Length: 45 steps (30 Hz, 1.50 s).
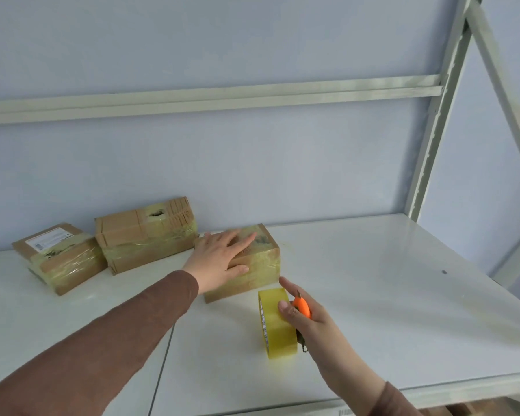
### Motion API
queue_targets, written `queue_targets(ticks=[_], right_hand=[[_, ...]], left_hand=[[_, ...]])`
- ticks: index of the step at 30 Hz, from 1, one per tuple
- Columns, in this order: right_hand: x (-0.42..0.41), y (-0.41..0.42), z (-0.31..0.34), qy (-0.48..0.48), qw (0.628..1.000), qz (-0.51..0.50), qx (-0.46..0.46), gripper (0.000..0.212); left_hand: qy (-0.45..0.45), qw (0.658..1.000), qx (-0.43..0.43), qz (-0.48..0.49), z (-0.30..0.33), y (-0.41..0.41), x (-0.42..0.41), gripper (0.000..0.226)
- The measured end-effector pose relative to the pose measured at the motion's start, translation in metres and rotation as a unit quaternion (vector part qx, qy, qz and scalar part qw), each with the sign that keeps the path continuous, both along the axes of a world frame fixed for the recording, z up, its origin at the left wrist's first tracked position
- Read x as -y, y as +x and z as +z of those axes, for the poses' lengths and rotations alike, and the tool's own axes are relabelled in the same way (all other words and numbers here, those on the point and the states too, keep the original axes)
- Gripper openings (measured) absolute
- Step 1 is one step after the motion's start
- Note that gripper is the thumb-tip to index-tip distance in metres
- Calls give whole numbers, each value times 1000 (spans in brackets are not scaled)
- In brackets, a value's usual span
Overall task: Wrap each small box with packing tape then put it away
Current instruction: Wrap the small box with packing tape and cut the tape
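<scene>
Three small cardboard boxes wrapped in clear tape sit on a white shelf (373,280) against the wall. My left hand (219,258) lies flat with straight fingers on top of the right box (261,265). To its left stand the middle box (144,238) and the left box (59,261) with a white label. My right hand (305,315) holds a yellow roll of packing tape (275,325) standing on edge in front of the right box, together with a small orange cutter (302,306) pinched against the roll.
A pale metal rack beam (210,100) crosses above the shelf, and an upright post (439,124) stands at the back right. The shelf's front edge (433,391) runs below my right wrist. A seam (162,361) splits the shelf surface.
</scene>
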State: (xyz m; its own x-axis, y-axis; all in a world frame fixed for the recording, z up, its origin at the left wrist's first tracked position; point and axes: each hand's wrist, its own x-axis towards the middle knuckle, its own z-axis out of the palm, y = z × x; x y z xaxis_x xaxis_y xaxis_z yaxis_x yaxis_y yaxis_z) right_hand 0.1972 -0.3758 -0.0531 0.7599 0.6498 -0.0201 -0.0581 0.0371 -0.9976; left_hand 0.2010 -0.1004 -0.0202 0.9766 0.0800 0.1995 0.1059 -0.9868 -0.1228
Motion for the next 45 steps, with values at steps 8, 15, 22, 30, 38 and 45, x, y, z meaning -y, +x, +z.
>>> queue_targets(ticks=[8,15,22,30,38,45], right_hand=[[7,11,-4,-15,999,40,31,40],[3,66,21,-141,960,-96,223,24],[-28,108,50,-291,855,48,427,16],[-45,121,50,-314,696,111,636,21],[-67,135,31,-363,557,125,736,15],[-51,156,43,-346,647,72,675,15]], left_hand=[[-781,566,206,165,-48,-37,110,36],[-848,487,38,204,-44,-23,110,28],[-848,487,38,206,-40,-26,113,39],[-849,489,38,197,-38,-27,116,37],[-847,485,55,209,-41,-23,112,37],[-837,509,29,199,-44,-25,109,37]])
